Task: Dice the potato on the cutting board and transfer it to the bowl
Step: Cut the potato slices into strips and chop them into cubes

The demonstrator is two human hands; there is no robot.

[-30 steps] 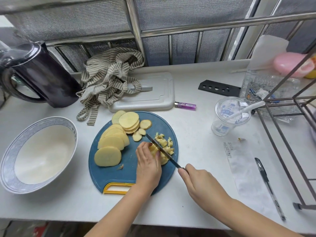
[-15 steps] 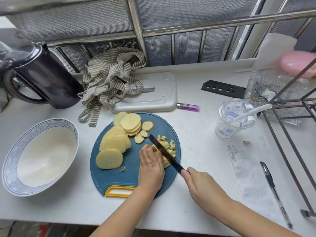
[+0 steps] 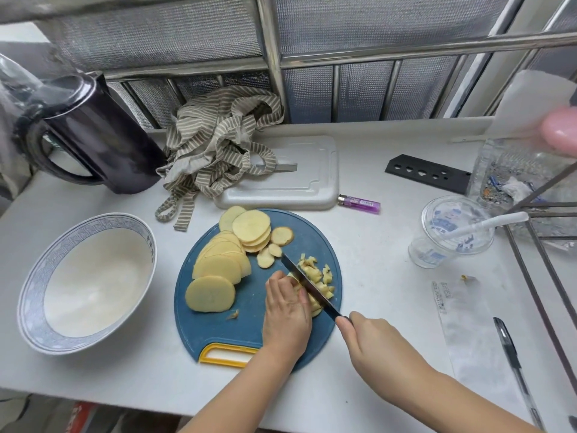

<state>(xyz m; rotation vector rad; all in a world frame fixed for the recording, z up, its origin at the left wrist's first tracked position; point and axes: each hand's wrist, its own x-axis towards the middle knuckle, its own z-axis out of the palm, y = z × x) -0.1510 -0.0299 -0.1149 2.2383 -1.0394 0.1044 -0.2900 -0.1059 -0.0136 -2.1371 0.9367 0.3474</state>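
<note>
Black kettle (image 3: 103, 135), striped apron (image 3: 218, 142), purple lighter (image 3: 359, 204), pen (image 3: 515, 367).

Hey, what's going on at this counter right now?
A person is dicing potato on the blue cutting board. The right hand grips a knife, its blade across the potato piece that the left hand holds down with curled fingers. Diced bits lie just beyond the blade. Uncut slices wait on the board's left side, and the bowl has no potato in it yet.

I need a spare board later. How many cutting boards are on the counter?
2. A round blue cutting board lies under the potato slices; a grey rectangular cutting board sits behind it, partly under the striped cloth.
</note>
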